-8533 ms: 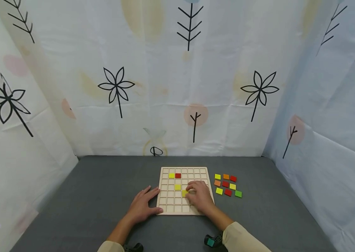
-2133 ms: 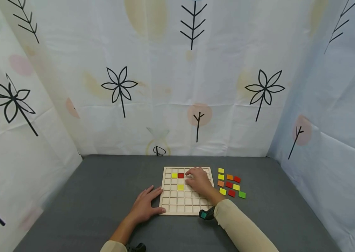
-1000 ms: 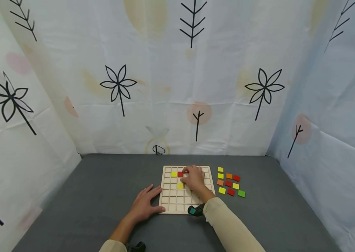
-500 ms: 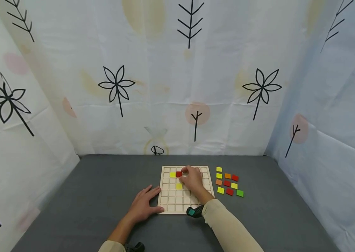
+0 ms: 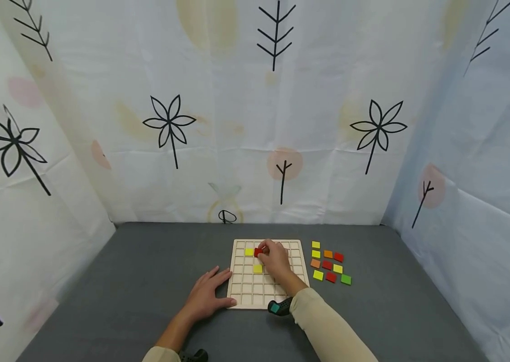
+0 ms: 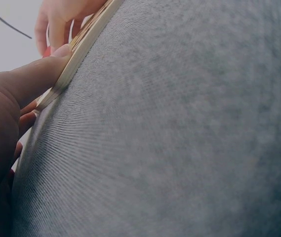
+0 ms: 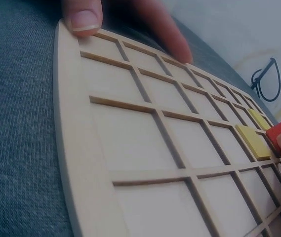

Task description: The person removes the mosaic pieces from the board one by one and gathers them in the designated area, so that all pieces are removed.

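Note:
My right hand (image 5: 276, 260) pinches a red square tile (image 7: 278, 130) between thumb and fingertips, over the upper part of a wooden grid board (image 5: 245, 288). In the right wrist view the tile is tilted and raised against its cell. One yellow tile (image 5: 248, 252) lies in the cell to its left. Another yellow tile (image 5: 258, 269) sits in a cell nearer the front. My left hand (image 5: 207, 296) rests at the board's left side, fingers extended along the edge. Its thumb (image 6: 41, 74) touches the front left corner.
Right of the board lie several loose tiles in loose rows: yellow, orange (image 5: 328, 254), red (image 5: 330, 277) and one green (image 5: 346, 279). The dark grey tabletop (image 5: 155, 266) runs back to a patterned white cloth (image 5: 236, 100). Each wrist carries a dark camera mount (image 5: 280, 306).
A third yellow tile has left the board; the loose group has gained a yellow one at its far end. My right hand has moved to the red tile and raised it. The left hand stays put.

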Tool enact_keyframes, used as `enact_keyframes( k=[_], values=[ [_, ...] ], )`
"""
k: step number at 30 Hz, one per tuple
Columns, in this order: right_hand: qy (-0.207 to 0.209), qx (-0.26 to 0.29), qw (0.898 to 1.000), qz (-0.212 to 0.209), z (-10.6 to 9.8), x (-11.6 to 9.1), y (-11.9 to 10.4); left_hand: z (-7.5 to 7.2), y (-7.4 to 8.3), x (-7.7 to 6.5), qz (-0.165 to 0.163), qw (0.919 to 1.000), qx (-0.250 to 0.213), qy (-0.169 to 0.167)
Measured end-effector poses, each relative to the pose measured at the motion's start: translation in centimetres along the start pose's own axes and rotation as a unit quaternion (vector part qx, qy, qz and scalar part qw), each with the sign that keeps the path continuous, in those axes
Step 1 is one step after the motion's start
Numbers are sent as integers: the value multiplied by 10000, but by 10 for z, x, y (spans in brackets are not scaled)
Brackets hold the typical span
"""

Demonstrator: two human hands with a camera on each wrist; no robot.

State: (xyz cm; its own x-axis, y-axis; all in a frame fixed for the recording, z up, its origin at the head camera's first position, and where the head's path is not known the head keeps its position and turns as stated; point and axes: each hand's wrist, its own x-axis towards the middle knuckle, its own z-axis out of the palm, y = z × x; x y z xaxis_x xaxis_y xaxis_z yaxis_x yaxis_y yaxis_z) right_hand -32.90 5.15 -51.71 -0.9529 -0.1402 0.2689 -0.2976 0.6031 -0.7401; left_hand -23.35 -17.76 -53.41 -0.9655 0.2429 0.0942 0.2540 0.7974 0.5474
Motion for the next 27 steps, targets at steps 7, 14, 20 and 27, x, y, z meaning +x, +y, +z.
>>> enact_keyframes(
  k=[7,14,20,27],
  values=[
    [-93,253,9996,7,-8,-3,3,-1,2,-2,27,10000,-21,31],
    [-127,474,9987,143,-17,-4,7,-3,3,-1,39,10000,12,40],
    [-55,541,9984,157,-29,-5,10,-2,3,-1,74,10000,-3,56],
    [-2,622,9980,128,-44,-6,19,-1,1,-1,69,10000,-12,57]
  ],
)
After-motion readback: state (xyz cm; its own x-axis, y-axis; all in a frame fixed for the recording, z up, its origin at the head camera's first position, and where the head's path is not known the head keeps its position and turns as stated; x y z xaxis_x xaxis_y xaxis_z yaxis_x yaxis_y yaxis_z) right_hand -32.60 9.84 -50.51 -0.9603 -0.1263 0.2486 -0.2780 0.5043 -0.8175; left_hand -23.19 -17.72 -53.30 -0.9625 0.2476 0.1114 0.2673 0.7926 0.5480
